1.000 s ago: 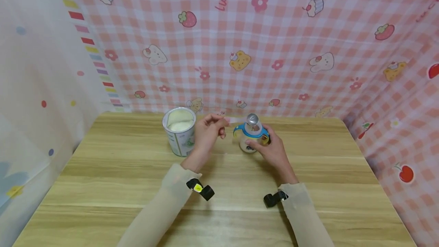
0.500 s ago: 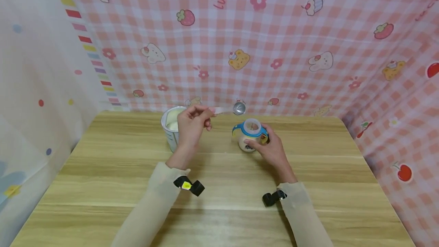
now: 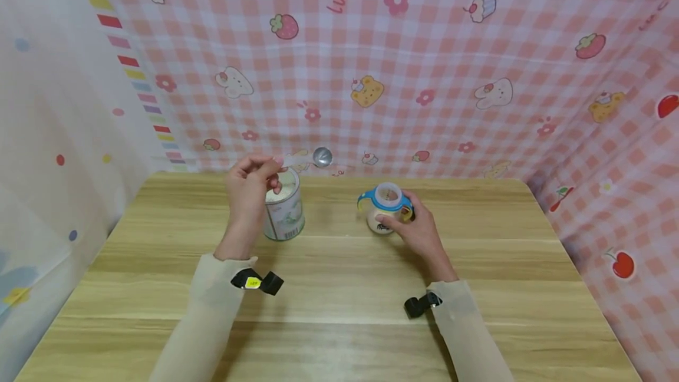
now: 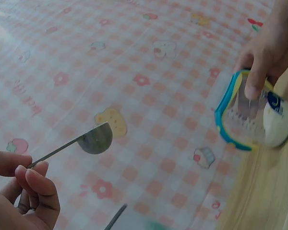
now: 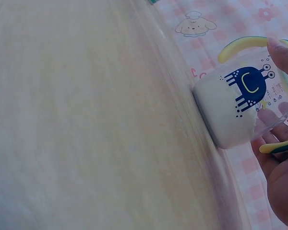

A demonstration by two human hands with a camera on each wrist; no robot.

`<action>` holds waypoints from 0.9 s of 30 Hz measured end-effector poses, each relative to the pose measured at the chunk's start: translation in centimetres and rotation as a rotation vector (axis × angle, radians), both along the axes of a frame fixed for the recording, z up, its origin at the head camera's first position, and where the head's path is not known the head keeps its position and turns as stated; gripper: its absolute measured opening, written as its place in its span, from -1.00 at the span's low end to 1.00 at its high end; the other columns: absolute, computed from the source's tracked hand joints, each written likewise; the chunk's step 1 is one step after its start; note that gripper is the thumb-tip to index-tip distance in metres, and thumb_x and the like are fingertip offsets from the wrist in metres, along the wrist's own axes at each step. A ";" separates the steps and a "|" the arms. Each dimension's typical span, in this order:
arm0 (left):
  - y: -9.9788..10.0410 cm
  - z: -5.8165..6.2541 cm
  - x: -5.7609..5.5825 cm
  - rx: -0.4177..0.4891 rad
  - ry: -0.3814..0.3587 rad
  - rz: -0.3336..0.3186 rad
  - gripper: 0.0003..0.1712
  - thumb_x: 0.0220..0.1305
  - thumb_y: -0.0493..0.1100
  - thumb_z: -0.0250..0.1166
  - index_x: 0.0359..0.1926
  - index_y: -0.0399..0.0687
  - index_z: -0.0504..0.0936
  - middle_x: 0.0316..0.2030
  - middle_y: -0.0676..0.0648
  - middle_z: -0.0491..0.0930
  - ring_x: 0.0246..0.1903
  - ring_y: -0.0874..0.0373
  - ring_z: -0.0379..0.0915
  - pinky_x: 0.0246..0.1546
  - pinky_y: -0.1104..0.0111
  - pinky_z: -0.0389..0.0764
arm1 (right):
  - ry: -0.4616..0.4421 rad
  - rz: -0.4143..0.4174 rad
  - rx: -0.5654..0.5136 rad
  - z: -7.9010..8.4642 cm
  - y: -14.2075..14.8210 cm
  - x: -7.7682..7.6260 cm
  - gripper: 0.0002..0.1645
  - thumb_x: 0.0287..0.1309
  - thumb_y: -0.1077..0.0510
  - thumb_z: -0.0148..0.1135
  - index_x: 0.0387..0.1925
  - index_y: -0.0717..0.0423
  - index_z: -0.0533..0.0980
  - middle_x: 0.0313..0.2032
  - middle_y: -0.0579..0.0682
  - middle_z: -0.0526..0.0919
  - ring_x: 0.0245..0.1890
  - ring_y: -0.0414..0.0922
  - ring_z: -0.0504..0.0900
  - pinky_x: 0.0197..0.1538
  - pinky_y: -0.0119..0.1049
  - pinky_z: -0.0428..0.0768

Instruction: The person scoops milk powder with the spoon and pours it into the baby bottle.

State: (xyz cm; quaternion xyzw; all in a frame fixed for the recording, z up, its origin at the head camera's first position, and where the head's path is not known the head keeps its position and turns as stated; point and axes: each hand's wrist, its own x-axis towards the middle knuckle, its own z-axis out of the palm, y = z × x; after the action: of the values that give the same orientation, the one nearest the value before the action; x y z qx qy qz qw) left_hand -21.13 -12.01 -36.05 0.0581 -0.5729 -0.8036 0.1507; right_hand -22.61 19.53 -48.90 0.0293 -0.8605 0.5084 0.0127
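Note:
My left hand (image 3: pixel 248 205) pinches the handle end of a metal measuring spoon (image 3: pixel 322 157) between thumb and fingers. In the head view the round bowl faces the camera, shiny and without visible powder. That hand hangs over the left side of an open milk powder can (image 3: pixel 286 221), hiding part of its rim. In the left wrist view the spoon bowl (image 4: pixel 96 140) is level and well apart from the bottle. My right hand (image 3: pixel 422 230) grips a clear baby bottle (image 5: pixel 230 108) with blue-yellow handles, upright on the table. Its top is uncovered, and whitish contents fill the lower part.
The can and the bottle stand on a wooden table (image 3: pixel 339 287) near its back edge, with a gap between them. A pink checked cloth (image 3: pixel 318 63) hangs directly behind the table, and cloth also hangs at both sides.
My left hand has lifted the measuring spoon from above the bottle's mouth and carried it left over the milk powder can. The right hand and bottle have stayed in place.

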 end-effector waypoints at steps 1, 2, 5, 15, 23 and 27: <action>-0.4 0.0 0.0 0.006 -0.002 0.011 -0.86 0.31 -0.36 0.36 -0.39 -0.12 0.62 -0.54 0.02 0.68 -0.66 0.27 0.36 -0.64 0.53 0.46 | 0.000 0.001 -0.001 0.0 0.0 0.0 0.06 0.01 -0.38 0.51 0.46 -0.14 0.30 0.18 0.06 0.57 0.09 0.04 0.52 0.07 -0.10 0.52; -0.8 0.0 0.0 0.013 -0.001 0.023 -0.86 0.31 -0.37 0.35 -0.39 -0.13 0.62 -0.54 0.01 0.68 -0.66 0.26 0.37 -0.64 0.53 0.46 | -0.002 0.002 -0.003 -0.1 0.0 0.0 0.06 0.01 -0.38 0.51 0.46 -0.14 0.29 0.19 0.06 0.57 0.10 0.04 0.52 0.08 -0.09 0.53; -1.8 0.0 0.1 0.010 0.008 0.058 -0.86 0.31 -0.39 0.34 -0.40 -0.17 0.62 -0.54 0.00 0.68 -0.66 0.24 0.37 -0.65 0.52 0.45 | -0.006 0.004 -0.012 -0.1 0.0 -0.1 0.07 0.01 -0.38 0.51 0.47 -0.13 0.29 0.21 0.08 0.56 0.14 0.06 0.51 0.15 -0.01 0.54; -4.5 -1.2 0.0 -0.069 0.021 0.199 -0.89 0.24 -0.41 0.38 -0.43 -0.27 0.67 -0.63 0.03 0.67 -0.74 0.26 0.35 -0.72 0.53 0.41 | -0.012 -0.010 -0.002 0.2 0.0 -0.1 0.07 0.02 -0.35 0.52 0.47 -0.12 0.28 0.22 0.10 0.55 0.16 0.08 0.50 0.18 0.05 0.55; -5.5 -2.5 -0.2 -0.298 -0.028 0.238 -0.82 0.23 -0.40 0.36 -0.50 -0.16 0.65 -0.65 0.10 0.63 -0.74 0.29 0.36 -0.72 0.53 0.41 | -0.010 -0.001 -0.004 0.0 0.1 -0.1 0.07 0.02 -0.34 0.52 0.47 -0.14 0.28 0.17 0.09 0.56 0.04 0.03 0.50 0.01 -0.10 0.54; -5.7 -2.9 -0.3 -0.479 -0.033 0.263 -0.88 0.20 -0.35 0.39 -0.47 -0.17 0.70 -0.64 0.20 0.61 -0.70 0.33 0.38 -0.68 0.53 0.41 | -0.009 0.000 -0.002 -0.2 0.1 -0.1 0.06 0.02 -0.37 0.51 0.47 -0.17 0.28 0.13 0.07 0.57 -0.06 0.02 0.48 -0.11 -0.16 0.50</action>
State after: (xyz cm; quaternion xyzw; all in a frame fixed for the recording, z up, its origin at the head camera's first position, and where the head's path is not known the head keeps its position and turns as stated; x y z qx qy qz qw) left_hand -21.47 -17.72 -38.94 0.1078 -0.7364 -0.6178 0.2539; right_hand -22.75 19.64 -49.09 0.0270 -0.8600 0.5094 0.0090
